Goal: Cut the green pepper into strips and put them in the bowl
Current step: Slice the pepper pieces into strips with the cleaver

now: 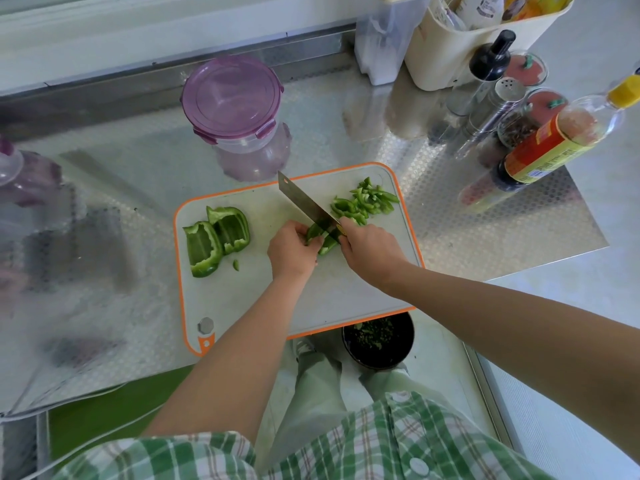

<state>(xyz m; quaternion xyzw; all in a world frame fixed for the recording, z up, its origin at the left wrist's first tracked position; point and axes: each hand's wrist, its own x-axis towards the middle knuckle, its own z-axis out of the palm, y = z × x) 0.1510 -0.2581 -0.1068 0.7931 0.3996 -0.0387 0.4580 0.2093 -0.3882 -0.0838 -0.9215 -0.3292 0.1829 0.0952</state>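
On the white, orange-rimmed cutting board [242, 299] my left hand [292, 249] holds down a green pepper piece [320, 239] with curled fingers. My right hand [369, 249] grips the handle of a cleaver [306, 202], whose blade rests on that piece. A pile of cut pepper strips [367, 200] lies at the board's far right. Two larger pepper pieces [216, 237] lie on the board's left side, with a small scrap [236, 265] beside them.
A dark bin [379, 339] with scraps stands on the floor below the board's near edge. A purple-lidded container [235, 109] stands behind the board. Bottles and spice jars [540, 133] crowd the right, and a cream basket [460, 50] sits at the back right.
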